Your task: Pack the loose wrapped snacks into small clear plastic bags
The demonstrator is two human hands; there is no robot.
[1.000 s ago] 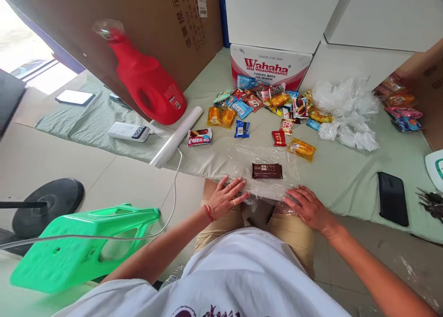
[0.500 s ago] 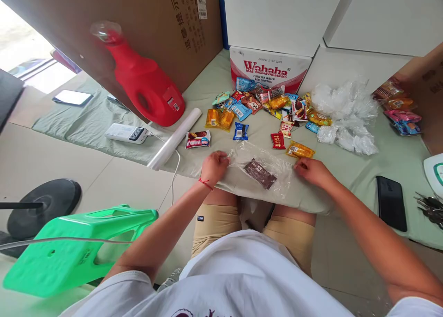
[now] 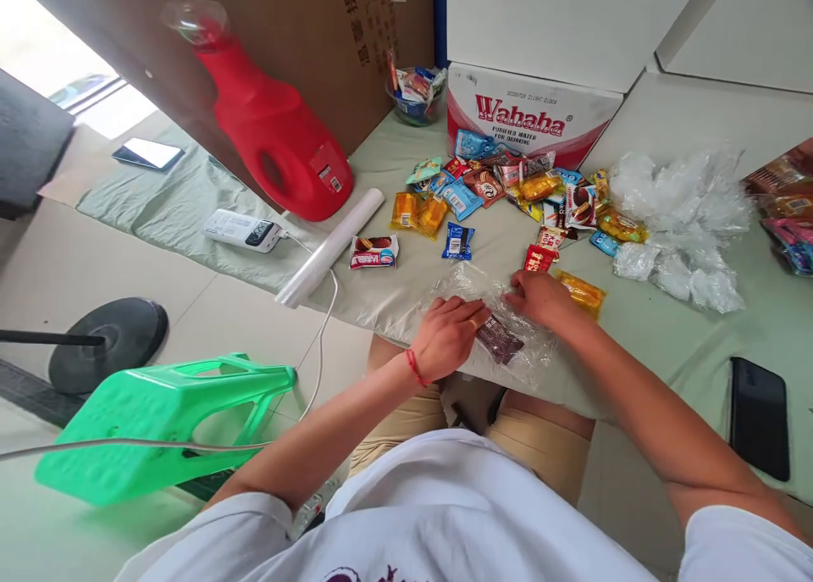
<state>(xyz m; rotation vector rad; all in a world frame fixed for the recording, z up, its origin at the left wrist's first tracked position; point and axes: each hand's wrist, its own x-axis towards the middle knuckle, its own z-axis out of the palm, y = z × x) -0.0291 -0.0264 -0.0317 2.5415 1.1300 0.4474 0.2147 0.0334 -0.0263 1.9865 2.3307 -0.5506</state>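
A dark brown wrapped snack (image 3: 500, 338) lies on a sheet of clear plastic film (image 3: 539, 360) at the near table edge. My left hand (image 3: 448, 336), with a red string bracelet and a ring, rests palm down on the film. Its fingers stretch over the snack's left end. Above the snack, my right hand (image 3: 539, 301) has its fingers curled in a pinch at the film's upper right part. Beside that hand lie a red packet (image 3: 539, 258) and a yellow-orange packet (image 3: 581, 292), the latter partly covered by it. A blue packet (image 3: 457, 241) sits beyond the film.
A roll of plastic film (image 3: 330, 247), a power bank (image 3: 241, 230) with cable, and a red jug (image 3: 285, 146) are on the left. Several snacks (image 3: 489, 188) are piled before a Wahaba carton (image 3: 533, 112). Film-wrapped bundles (image 3: 679, 196) and a phone (image 3: 759, 417) lie right; a green stool (image 3: 146, 429) stands left.
My left hand has moved right, from the film's left edge onto the snack's end. My right hand has moved left and up, inward over the film. The view has shifted somewhat.
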